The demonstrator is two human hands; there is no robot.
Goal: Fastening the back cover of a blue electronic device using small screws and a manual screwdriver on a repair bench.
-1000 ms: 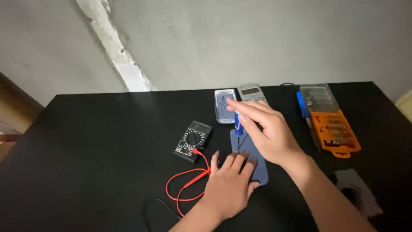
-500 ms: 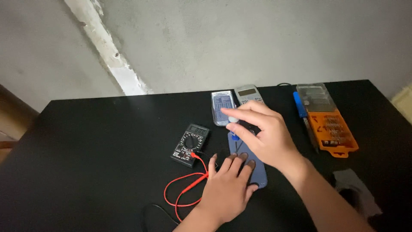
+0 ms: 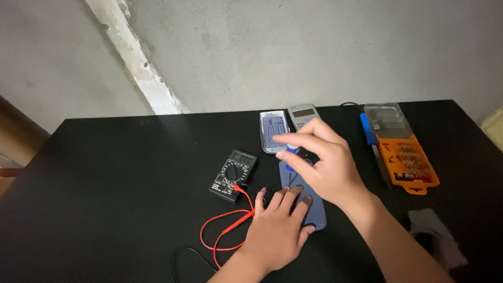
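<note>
**Both hands on the blue phone, centre of table**

Head view:
- Orange plastic bit case point(image 3: 411, 165), right of frame: rectangular, clear hinged lid folded back above it, rows of small bits inside. Print too small to make out.
- Blue-handled tool point(image 3: 368, 129) lies just left of the case, slim, metal shaft pointing toward the lower frame.
- Two calculators at top centre, side by side: grey calculator point(image 3: 303, 114) and a calculator in a clear cover point(image 3: 272, 131), bluish key panel.
- Black multimeter point(image 3: 234, 168), left of centre, round dial, small grey display. Red lead point(image 3: 225, 230) loops from it toward lower frame; a black lead point(image 3: 183, 257) curls beneath.
- Table point(image 3: 115, 178): matte black, flat. Wall behind is rough grey plaster with a pale diagonal strip.
- Blue phone point(image 3: 309, 207): smooth, rounded corners, lying flat, centre frame.
- Left hand point(image 3: 277, 230): flat, fingers spread, tips pressing the phone's lower half. Nothing grasped.
- Right hand point(image 3: 325, 162): hovering over the phone's upper end, grip pinched on a small blue-handled piece point(image 3: 291, 151), mostly hidden.
- Grey cloth point(image 3: 435, 236), lower right.
</note>
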